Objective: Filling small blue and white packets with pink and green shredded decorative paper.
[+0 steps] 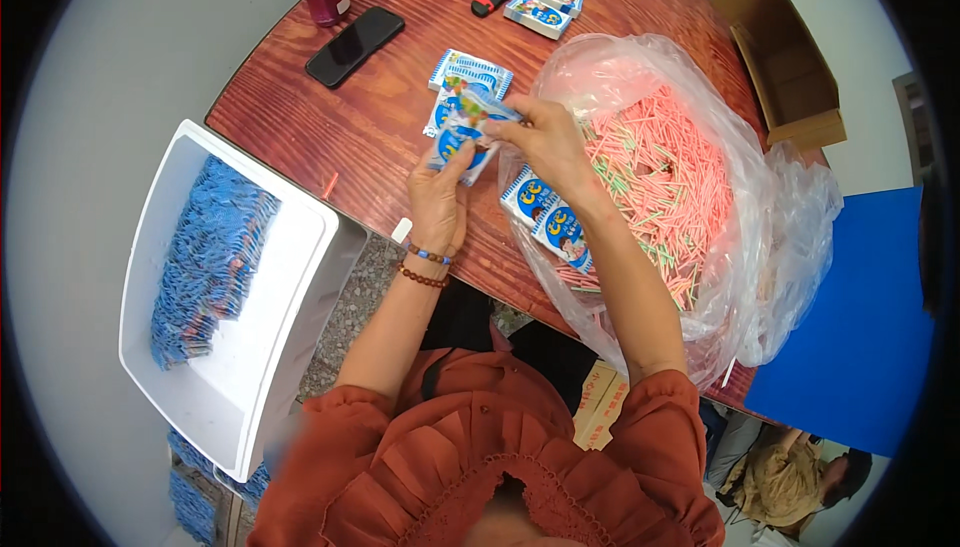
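Left hand (437, 197) and right hand (545, 142) both close on a blue-and-white packet (465, 142) in my head view, the left at its lower end, the right pinching its upper right. I see it held over the desk (385, 142), near other packets (490, 67). To its right lie pink and green sticks (680, 152) in a clear bag (765, 292); to its left, a white bin (285, 332).

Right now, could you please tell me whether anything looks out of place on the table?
Yes, slightly: one pink stick lies alone near the table's edge, beside the white bin, while the other sticks are heaped in the bag.
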Demonstrator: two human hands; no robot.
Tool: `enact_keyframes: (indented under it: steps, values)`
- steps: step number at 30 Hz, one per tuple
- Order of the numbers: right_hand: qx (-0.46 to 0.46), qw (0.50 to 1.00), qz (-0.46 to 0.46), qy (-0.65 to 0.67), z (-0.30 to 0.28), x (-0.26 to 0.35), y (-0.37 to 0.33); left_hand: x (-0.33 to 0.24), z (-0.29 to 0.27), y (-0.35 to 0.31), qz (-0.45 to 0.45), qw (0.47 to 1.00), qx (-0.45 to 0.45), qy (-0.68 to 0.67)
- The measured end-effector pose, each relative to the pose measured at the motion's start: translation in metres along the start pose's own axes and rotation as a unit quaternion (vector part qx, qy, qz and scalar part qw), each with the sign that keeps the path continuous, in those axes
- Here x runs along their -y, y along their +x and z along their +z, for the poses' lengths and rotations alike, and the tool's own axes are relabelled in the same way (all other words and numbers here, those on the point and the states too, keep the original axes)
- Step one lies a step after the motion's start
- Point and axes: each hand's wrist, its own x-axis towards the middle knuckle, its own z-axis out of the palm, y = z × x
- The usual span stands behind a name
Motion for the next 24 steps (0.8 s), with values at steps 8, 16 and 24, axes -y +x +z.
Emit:
enact_keyframes:
  steps: [8,16,24]
  values:
    - [-0.050,0.946,0.021,-0.319,0.032,-0.021,0.047,-0.010,-0.033,0.014,0.214,0.716,-0.014,0.664]
    - [-0.087,0.961,-0.064,-0.253,-0.034,-0.007,-0.044,0.001,-0.040,0.015,0.236,0.642,0.004,0.730]
    - [-0.048,0.938,0.108,-0.324,-0.068,-0.047,-0.137,0.001,-0.019,0.008,0.282,0.671,0.022,0.686]
